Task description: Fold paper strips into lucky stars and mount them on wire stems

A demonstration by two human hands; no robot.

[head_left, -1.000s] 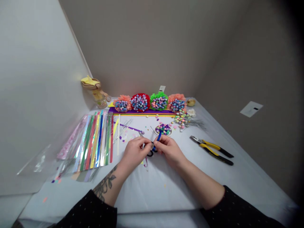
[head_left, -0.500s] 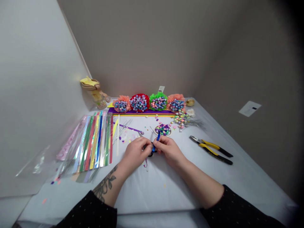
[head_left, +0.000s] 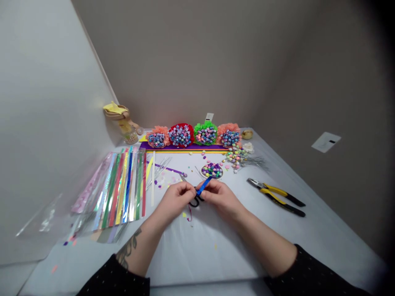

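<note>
A short blue paper strip (head_left: 204,186) is pinched between the fingertips of both hands, its free end angled up to the right. My left hand (head_left: 176,200) is closed at the strip's lower end; the fingers hide that part. Thumb and forefinger of my right hand (head_left: 222,198) are closed on the strip from the other side. Black-handled scissors (head_left: 194,203) lie on the table beneath, partly covered by my hands, with a blade tip showing beyond the left one. Just past the fingers stands a small dish (head_left: 201,172) of colourful folded paper stars.
Yellow-and-black pliers (head_left: 277,196) lie at right. Plastic-sleeved shiny paper strips (head_left: 123,189) spread across the left. Several ruffled flower bundles with stars, including a green one (head_left: 205,133), line the back on a purple sheet (head_left: 197,146). Loose stars and silver wires (head_left: 257,162) lie behind the pliers.
The blue strip has tipped from nearly upright to leaning right. My hands have shifted slightly, and more of the scissors' handles now shows. The whole view has moved a little.
</note>
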